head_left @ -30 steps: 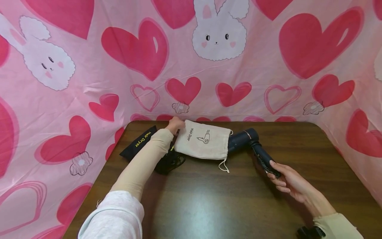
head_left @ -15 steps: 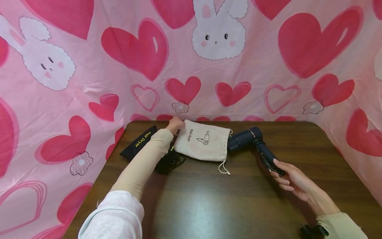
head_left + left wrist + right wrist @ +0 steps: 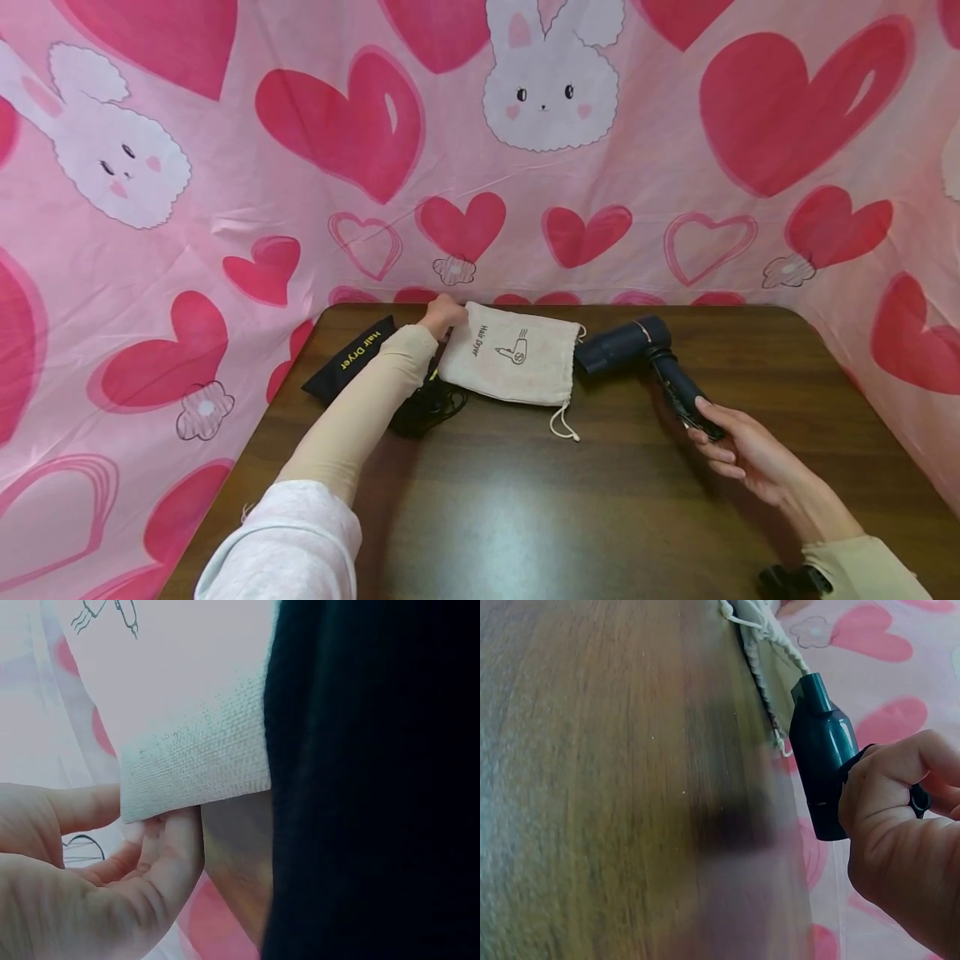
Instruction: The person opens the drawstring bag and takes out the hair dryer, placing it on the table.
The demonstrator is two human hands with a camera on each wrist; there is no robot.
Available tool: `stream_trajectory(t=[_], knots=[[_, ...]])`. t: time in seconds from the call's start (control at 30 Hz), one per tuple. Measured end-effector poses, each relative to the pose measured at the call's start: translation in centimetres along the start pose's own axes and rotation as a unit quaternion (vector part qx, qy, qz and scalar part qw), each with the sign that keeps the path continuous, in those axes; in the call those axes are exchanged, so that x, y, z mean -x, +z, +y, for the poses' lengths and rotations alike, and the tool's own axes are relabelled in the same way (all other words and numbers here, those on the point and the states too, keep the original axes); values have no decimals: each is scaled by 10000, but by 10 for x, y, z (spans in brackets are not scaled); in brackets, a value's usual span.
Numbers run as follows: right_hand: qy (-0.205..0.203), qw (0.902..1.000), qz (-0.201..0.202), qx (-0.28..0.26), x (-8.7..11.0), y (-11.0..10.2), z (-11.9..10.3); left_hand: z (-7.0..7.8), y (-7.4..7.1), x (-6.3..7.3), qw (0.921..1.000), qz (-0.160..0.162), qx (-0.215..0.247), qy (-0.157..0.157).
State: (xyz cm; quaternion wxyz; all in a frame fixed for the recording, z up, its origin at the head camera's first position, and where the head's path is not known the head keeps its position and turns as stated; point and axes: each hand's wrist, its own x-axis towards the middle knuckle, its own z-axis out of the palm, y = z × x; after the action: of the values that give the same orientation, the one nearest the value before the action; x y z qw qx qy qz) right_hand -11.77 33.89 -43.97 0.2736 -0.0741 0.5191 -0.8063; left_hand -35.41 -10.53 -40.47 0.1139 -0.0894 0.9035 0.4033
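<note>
Left wrist view alone shows left hand fingers pinching the bag. Right of it, right hand grips hair dryer.

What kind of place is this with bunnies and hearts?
Maybe a spot set up for filming; which room, I can't tell. A pink sheet hangs behind a wooden table, and a hair dryer and white bag are out.
</note>
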Motion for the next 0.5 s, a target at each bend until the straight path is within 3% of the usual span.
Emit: stream_trajectory(t=[0.5], knots=[[-109, 9999, -62, -92, 2, -4, -3, 1, 8, 1, 9960, -197, -806, 343]])
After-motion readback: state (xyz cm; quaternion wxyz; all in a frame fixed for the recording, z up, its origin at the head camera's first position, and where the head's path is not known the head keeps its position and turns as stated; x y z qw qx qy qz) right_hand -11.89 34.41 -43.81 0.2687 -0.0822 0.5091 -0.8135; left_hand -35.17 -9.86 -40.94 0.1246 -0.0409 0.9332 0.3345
